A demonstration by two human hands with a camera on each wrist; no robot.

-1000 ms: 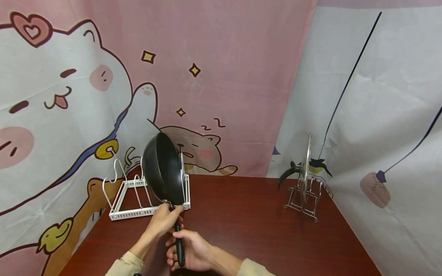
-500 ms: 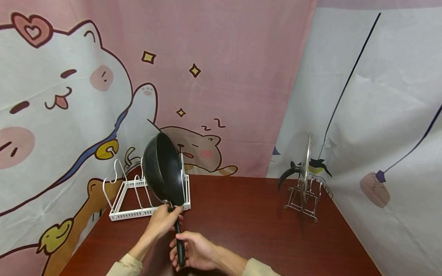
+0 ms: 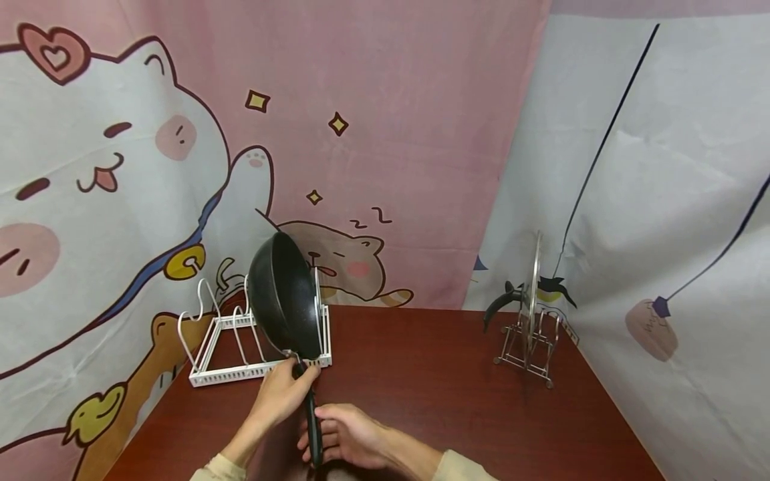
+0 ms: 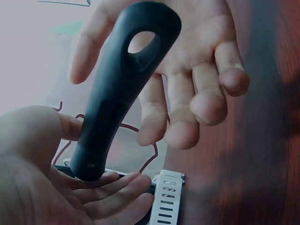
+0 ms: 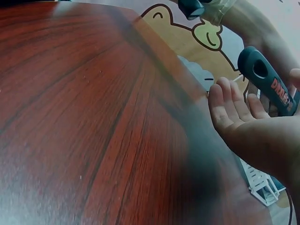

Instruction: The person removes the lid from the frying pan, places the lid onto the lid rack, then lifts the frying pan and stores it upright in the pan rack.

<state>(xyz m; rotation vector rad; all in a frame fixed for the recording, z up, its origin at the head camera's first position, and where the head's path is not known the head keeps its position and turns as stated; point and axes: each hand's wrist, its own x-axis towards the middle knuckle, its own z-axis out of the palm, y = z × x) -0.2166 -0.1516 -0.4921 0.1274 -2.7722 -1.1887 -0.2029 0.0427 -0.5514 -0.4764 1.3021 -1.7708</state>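
Note:
A black wok stands on its side in a white wire dish rack, its dark inside facing right. Its black handle points toward me. My left hand is at the handle's upper part; in the left wrist view its thumb lies by the handle and its fingers extend loosely beneath it. Close to the handle's free end is my right hand. Its fingers are spread and relaxed around the handle without closing on it.
On the right of the brown wooden table stands a small metal wire rack with a round lid held upright. A dark curved handle shows at its left. A cartoon-printed cloth hangs behind.
The wok stays in place in the rack. My left hand has loosened, its thumb shifting slightly down the handle. My right hand has moved a little to the right, fingers still relaxed.

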